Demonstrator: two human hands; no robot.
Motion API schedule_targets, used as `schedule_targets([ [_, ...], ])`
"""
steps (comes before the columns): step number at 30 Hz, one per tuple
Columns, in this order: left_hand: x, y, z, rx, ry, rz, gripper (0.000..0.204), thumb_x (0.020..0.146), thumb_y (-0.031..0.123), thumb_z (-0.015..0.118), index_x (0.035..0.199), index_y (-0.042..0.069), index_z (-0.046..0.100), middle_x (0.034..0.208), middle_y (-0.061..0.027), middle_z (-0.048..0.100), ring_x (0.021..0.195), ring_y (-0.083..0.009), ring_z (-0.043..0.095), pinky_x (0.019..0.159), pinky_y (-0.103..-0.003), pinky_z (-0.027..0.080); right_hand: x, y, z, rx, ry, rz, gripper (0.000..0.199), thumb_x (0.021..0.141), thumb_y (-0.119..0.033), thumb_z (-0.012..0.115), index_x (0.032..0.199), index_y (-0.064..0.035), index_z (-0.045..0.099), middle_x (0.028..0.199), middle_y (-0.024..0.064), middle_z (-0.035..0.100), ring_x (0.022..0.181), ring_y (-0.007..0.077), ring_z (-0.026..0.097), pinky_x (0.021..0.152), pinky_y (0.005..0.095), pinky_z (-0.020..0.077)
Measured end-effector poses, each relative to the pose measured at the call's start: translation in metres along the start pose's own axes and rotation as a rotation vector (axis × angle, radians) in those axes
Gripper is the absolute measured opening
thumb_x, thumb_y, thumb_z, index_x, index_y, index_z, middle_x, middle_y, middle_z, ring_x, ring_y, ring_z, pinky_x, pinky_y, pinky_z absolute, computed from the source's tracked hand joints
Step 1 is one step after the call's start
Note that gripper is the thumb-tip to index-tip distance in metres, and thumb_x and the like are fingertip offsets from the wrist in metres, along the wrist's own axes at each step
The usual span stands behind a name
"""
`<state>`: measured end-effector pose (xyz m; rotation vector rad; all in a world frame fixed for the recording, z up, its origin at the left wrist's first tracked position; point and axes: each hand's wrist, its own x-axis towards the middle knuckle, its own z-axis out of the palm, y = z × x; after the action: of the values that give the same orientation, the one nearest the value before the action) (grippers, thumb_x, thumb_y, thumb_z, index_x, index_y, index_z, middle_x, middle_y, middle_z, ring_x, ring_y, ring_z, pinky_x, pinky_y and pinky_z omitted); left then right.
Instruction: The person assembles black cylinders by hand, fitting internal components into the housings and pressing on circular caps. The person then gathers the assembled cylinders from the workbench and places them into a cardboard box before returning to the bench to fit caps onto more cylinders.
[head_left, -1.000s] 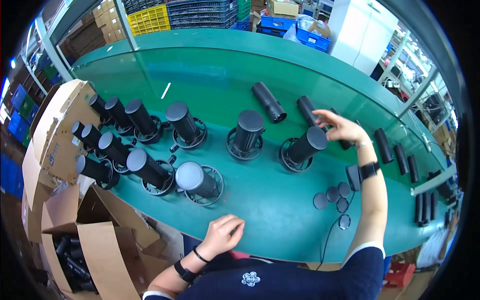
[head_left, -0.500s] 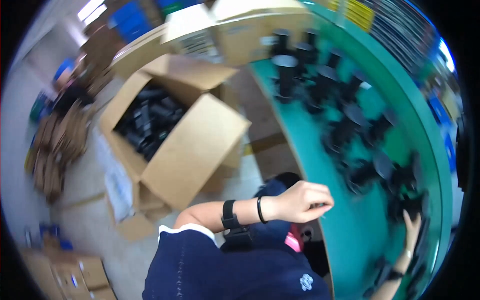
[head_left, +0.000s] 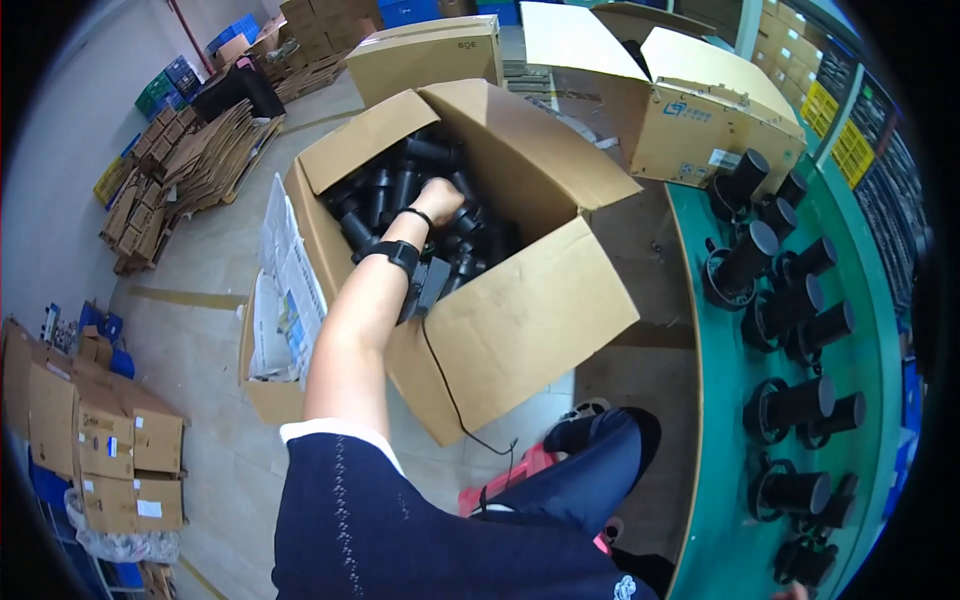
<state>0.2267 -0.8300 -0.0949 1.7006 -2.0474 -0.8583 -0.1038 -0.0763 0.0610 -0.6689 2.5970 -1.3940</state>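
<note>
My left hand (head_left: 440, 200) reaches down into an open cardboard box (head_left: 510, 345) full of black plastic cylindrical parts (head_left: 402, 190). Its fingers curl downward among the parts; whatever they close on is hidden beneath the hand. Of my right hand (head_left: 793, 592), only a sliver shows at the lower edge, by the green bench (head_left: 725, 480). Nearest to it is a black part (head_left: 805, 562) lying on the bench; the fingers are out of sight. Several black cylinders with ring-shaped bases (head_left: 790, 403) stand or lean in rows along that bench.
A second open carton (head_left: 700, 130) stands at the bench's far end, with a closed carton (head_left: 430, 60) to its left. Flattened cardboard (head_left: 215, 160) is piled at the far left. A pink stool (head_left: 510, 475) is beside my leg. A black cable (head_left: 445, 380) hangs from my left wrist strap.
My left hand has gone from beside the bench into the box of black parts. My view has swung rightward, and my right hand has nearly left the picture at the bottom.
</note>
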Motion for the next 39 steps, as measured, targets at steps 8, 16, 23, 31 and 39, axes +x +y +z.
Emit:
schedule_targets([
  [8, 0.068, -0.095, 0.075, 0.500, -0.147, -0.012, 0.070, 0.075, 0.033, 0.076, 0.132, 0.004, 0.048, 0.126, -0.0245, 0.057, 0.118, -0.0359, 0.056, 0.101, -0.041, 0.046, 0.032, -0.051, 0.093, -0.164, -0.752, -0.014, 0.047, 0.082, 0.004, 0.061, 0.128, 0.0003, 0.056, 0.116, 0.0145, 0.063, 0.104, 0.0236, 0.059, 0.090, 0.0332, 0.0462],
  [16, 0.066, -0.070, 0.083, 0.558, 0.088, 0.149, 0.041, 0.075, 0.023, 0.078, 0.110, 0.009, 0.061, 0.104, -0.0197, 0.065, 0.105, -0.0383, 0.061, 0.092, -0.043, 0.050, 0.032, -0.009, 0.113, -0.065, -0.543, 0.048, 0.051, 0.067, -0.010, 0.072, 0.116, 0.0022, 0.063, 0.097, 0.0154, 0.066, 0.087, 0.0223, 0.065, 0.078, 0.0306, 0.0518],
  [23, -0.051, 0.039, 0.000, -0.901, -0.319, 0.139, 0.016, 0.089, 0.006, 0.066, 0.103, 0.007, 0.058, 0.103, -0.0003, 0.057, 0.096, -0.0141, 0.059, 0.082, -0.034, 0.052, 0.038, -0.009, 0.099, -0.091, -0.601, -0.099, 0.053, 0.070, -0.022, 0.076, 0.117, -0.0012, 0.064, 0.096, 0.0141, 0.068, 0.089, 0.0265, 0.065, 0.077, 0.0324, 0.0503],
  [31, -0.270, 0.174, 0.030, -0.648, -0.715, 0.884, 0.030, 0.073, 0.015, 0.079, 0.093, 0.001, 0.061, 0.134, -0.0117, 0.032, 0.133, -0.0319, 0.034, 0.111, -0.045, 0.025, 0.020, 0.000, 0.101, 0.036, -0.820, -0.256, 0.039, 0.086, -0.014, 0.067, 0.122, -0.0046, 0.060, 0.100, 0.0126, 0.067, 0.087, 0.0267, 0.065, 0.076, 0.0345, 0.0511],
  [39, -0.425, 0.253, 0.211, -0.307, -1.034, 1.588, 0.033, 0.067, 0.019, 0.083, 0.091, 0.012, 0.061, 0.138, -0.0211, 0.033, 0.137, -0.0533, 0.012, 0.110, -0.062, 0.016, -0.067, 0.057, 0.050, 0.232, -0.526, 0.088, 0.062, 0.077, -0.018, 0.081, 0.127, -0.0016, 0.049, 0.104, 0.0091, 0.065, 0.095, 0.0198, 0.064, 0.084, 0.0324, 0.0512],
])
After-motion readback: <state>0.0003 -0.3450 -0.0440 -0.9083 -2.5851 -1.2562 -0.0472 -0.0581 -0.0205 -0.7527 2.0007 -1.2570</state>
